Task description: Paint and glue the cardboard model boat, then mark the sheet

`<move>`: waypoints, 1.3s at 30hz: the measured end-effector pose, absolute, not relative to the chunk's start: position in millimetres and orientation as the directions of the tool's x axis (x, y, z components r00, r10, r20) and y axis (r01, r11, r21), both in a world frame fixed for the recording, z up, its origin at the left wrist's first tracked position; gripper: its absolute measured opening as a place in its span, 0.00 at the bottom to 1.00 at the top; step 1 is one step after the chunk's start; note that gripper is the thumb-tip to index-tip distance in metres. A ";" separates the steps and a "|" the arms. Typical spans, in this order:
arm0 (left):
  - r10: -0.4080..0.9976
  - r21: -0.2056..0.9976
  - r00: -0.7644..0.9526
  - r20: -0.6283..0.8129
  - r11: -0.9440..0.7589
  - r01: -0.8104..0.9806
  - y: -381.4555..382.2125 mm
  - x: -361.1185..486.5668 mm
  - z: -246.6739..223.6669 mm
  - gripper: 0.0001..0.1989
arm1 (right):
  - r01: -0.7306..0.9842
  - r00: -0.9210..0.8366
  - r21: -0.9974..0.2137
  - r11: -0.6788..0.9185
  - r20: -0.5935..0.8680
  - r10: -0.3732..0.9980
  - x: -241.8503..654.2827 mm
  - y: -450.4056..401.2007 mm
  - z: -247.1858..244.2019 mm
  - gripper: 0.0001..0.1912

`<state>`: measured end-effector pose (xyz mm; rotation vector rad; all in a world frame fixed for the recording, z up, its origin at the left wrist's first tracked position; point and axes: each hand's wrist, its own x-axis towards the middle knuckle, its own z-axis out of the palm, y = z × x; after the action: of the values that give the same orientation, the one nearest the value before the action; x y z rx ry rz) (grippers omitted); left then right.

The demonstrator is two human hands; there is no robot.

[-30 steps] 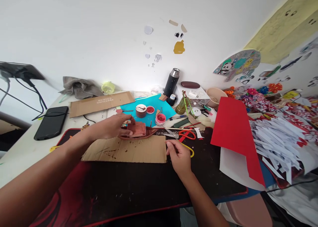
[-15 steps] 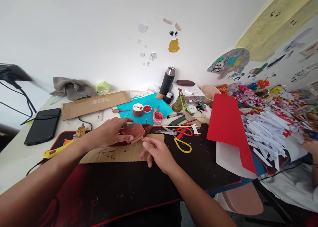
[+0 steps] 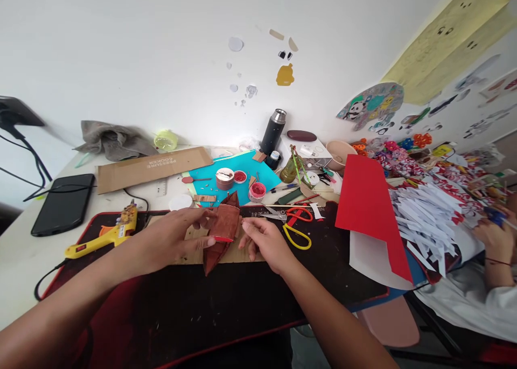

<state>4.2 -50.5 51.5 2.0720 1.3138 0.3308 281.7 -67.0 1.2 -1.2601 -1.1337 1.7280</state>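
Note:
A reddish-brown painted model boat, which looks like cardboard, lies between my hands with its pointed ends facing away and toward me. My left hand grips its left side, thumb near the front and fingers farther back. At the boat's right edge, the thumb and forefinger of my right hand are pinched together; what is between them is too small to make out. Beneath the boat lies a paint-stained cardboard sheet. Scissors with orange and yellow handles rest right of my right hand.
A yellow glue gun lies left of my left forearm. Behind the boat, a paint pot and a pink tub stand on blue paper. Red card lies to the right, and another person's hand is at the far right.
The boat has turned from lying crosswise to pointing toward and away from me. Both hands have stayed at it, my right hand shifting slightly right.

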 end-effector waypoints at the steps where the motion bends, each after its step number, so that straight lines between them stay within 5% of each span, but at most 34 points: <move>1: 0.876 0.663 0.468 -0.118 -0.281 0.694 -55.6 5.1 52.8 0.36 | -0.027 -0.282 -0.933 -0.360 -0.338 0.898 283.4 -63.9 2.0 0.32; 10: 0.882 0.756 0.462 -0.097 -0.237 0.611 -100.9 12.6 39.0 0.34 | 0.275 -0.344 -0.951 -0.138 -0.231 0.910 295.4 -32.3 10.2 0.23; 24: 0.854 0.769 0.498 -0.151 -0.215 0.602 -119.4 29.8 24.1 0.37 | 0.627 -0.503 -0.712 0.317 -0.059 0.862 288.7 1.2 27.1 0.17; 34: 0.834 0.785 0.528 -0.160 -0.217 0.580 -118.5 33.4 24.9 0.36 | 0.695 -0.491 -0.622 0.361 -0.043 0.870 291.4 8.4 32.1 0.13; 39: 0.851 0.806 0.508 -0.129 -0.208 0.553 -118.7 27.7 23.3 0.34 | 0.662 -0.277 -0.708 0.246 0.074 0.958 313.1 -6.0 34.4 0.18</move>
<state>27.7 -118.7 23.3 1.8937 1.1597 0.4381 313.1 -6.0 34.4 -1.4720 -2.0229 0.7766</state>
